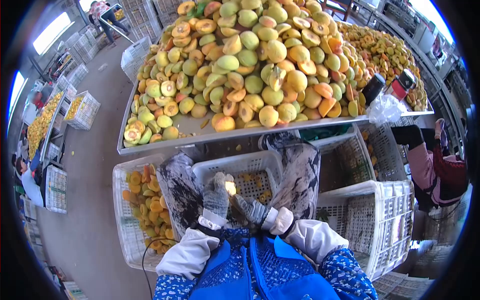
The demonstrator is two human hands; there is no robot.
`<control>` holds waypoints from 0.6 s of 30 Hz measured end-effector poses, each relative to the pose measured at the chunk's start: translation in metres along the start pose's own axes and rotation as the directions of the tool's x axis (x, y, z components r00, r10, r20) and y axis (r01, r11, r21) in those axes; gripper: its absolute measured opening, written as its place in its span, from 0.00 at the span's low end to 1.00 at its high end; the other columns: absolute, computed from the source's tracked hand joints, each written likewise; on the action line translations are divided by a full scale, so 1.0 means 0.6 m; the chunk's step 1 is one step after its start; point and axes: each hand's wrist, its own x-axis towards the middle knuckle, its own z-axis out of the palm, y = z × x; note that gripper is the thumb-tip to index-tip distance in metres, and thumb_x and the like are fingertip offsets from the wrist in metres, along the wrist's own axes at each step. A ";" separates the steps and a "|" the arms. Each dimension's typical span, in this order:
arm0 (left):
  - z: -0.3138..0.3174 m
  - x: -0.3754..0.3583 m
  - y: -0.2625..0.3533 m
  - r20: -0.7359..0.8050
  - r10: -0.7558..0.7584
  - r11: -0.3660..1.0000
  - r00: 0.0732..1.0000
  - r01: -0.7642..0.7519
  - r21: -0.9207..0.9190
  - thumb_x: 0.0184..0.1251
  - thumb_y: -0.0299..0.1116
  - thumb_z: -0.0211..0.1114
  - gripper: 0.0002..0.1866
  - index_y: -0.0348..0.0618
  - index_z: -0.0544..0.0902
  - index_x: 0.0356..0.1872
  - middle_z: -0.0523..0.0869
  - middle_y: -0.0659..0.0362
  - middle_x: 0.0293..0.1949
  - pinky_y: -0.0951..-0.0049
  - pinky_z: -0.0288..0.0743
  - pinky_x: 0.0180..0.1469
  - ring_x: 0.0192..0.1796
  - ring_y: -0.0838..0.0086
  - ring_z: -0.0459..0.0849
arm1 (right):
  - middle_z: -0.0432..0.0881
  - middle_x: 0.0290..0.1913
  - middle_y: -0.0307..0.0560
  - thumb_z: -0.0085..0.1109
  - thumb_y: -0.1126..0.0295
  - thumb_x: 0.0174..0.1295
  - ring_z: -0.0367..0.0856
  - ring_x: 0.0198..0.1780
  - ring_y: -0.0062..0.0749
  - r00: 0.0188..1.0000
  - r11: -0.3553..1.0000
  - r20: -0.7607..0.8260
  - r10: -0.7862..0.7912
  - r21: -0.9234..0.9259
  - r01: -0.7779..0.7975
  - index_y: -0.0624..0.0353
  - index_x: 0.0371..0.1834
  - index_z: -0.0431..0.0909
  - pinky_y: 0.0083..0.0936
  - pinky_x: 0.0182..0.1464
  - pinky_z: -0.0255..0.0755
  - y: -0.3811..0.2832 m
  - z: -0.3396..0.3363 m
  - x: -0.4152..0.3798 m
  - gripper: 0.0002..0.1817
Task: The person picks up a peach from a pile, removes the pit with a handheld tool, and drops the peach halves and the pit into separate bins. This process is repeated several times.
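Note:
My left hand (217,194), in a grey knit glove, is closed on a piece of yellow-orange fruit (230,188). Just right of it is my right hand (250,207), also gloved, its fingers curled close to the fruit; what they hold, if anything, is too small to make out. Both hands are over a white crate (240,162) between my knees, with small orange bits on its floor. In front, a metal-edged table (240,134) bears a large heap of halved and whole peach-like fruits (250,65).
A white crate of fruit halves (148,210) stands at my left, a stack of crates (385,220) at my right. Bottles (373,89) and a plastic bag (386,108) lie on the table's right end. People sit at both sides; another bends over at the upper left.

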 end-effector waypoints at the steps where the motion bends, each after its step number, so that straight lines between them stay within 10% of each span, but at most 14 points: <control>1: -0.004 0.000 -0.001 0.075 -0.025 0.996 0.997 0.032 -0.088 0.62 0.42 0.53 0.16 0.40 0.77 0.25 0.78 0.62 0.22 0.81 0.68 0.25 0.23 0.81 0.73 | 0.69 0.18 0.35 0.35 0.50 0.63 0.67 0.17 0.20 0.998 0.994 -0.025 0.062 -0.089 -0.064 0.56 0.29 0.72 0.18 0.18 0.59 -0.006 -0.005 -0.006 0.22; 3: -0.013 0.000 -0.002 0.204 0.082 0.981 0.976 -0.115 0.156 0.63 0.42 0.52 0.16 0.39 0.77 0.26 0.78 0.63 0.23 0.80 0.69 0.28 0.24 0.81 0.73 | 0.69 0.19 0.36 0.35 0.51 0.63 0.67 0.17 0.21 0.911 0.821 0.102 -0.400 -0.403 0.405 0.56 0.30 0.72 0.19 0.18 0.59 0.031 -0.019 -0.004 0.21; 5: -0.015 0.000 0.008 0.246 0.020 0.985 0.969 -0.062 0.163 0.64 0.42 0.51 0.16 0.39 0.77 0.27 0.79 0.63 0.24 0.80 0.70 0.30 0.25 0.81 0.73 | 0.71 0.20 0.38 0.38 0.51 0.63 0.66 0.16 0.20 0.980 0.980 0.195 -0.048 -0.183 0.085 0.56 0.35 0.72 0.17 0.18 0.59 0.052 -0.033 -0.003 0.20; 6: -0.016 0.005 0.012 0.235 -0.022 0.981 0.972 -0.024 0.193 0.64 0.41 0.51 0.16 0.39 0.78 0.27 0.79 0.63 0.24 0.80 0.70 0.30 0.26 0.81 0.74 | 0.71 0.22 0.38 0.40 0.54 0.63 0.68 0.19 0.23 0.920 0.769 0.098 0.380 0.519 -0.373 0.53 0.36 0.74 0.19 0.18 0.61 -0.015 0.003 -0.010 0.17; 9: -0.013 0.006 0.014 0.321 0.110 0.974 0.941 -0.167 0.155 0.64 0.38 0.50 0.14 0.39 0.78 0.28 0.80 0.59 0.28 0.78 0.72 0.34 0.29 0.78 0.76 | 0.70 0.20 0.35 0.36 0.49 0.62 0.65 0.16 0.18 0.910 0.699 0.260 0.324 0.582 -0.415 0.50 0.27 0.72 0.14 0.15 0.55 -0.020 0.011 -0.023 0.20; 13: -0.038 0.009 0.041 0.590 -0.038 0.671 0.807 -0.416 0.613 0.59 0.39 0.54 0.13 0.39 0.80 0.30 0.82 0.57 0.26 0.74 0.72 0.36 0.29 0.73 0.79 | 0.72 0.21 0.37 0.44 0.46 0.57 0.66 0.15 0.18 0.955 0.889 0.285 0.086 0.411 -0.203 0.53 0.29 0.71 0.11 0.14 0.58 0.014 -0.017 -0.009 0.20; 15: -0.032 -0.004 0.056 0.591 -0.068 0.702 0.804 -0.382 0.601 0.58 0.38 0.55 0.12 0.39 0.80 0.29 0.82 0.55 0.28 0.74 0.72 0.38 0.32 0.71 0.80 | 0.74 0.24 0.37 0.44 0.49 0.59 0.67 0.17 0.17 0.746 0.446 0.441 0.499 0.608 -0.657 0.54 0.35 0.73 0.11 0.17 0.60 -0.017 -0.030 -0.014 0.19; 17: -0.018 -0.020 0.083 0.620 -0.005 0.844 0.784 -0.329 0.423 0.59 0.36 0.54 0.12 0.36 0.79 0.32 0.82 0.54 0.34 0.73 0.73 0.42 0.36 0.72 0.80 | 0.75 0.28 0.37 0.45 0.54 0.61 0.69 0.22 0.18 0.750 0.392 0.632 0.194 0.651 -0.650 0.54 0.42 0.72 0.12 0.22 0.63 -0.031 -0.021 -0.029 0.17; 18: -0.015 -0.014 0.070 0.607 0.038 0.915 0.793 -0.272 0.298 0.60 0.37 0.52 0.14 0.36 0.79 0.33 0.82 0.54 0.34 0.73 0.73 0.42 0.36 0.72 0.80 | 0.75 0.28 0.38 0.45 0.55 0.61 0.70 0.22 0.18 0.827 0.381 0.433 0.360 0.741 -0.553 0.54 0.42 0.72 0.12 0.23 0.63 -0.040 0.000 -0.031 0.16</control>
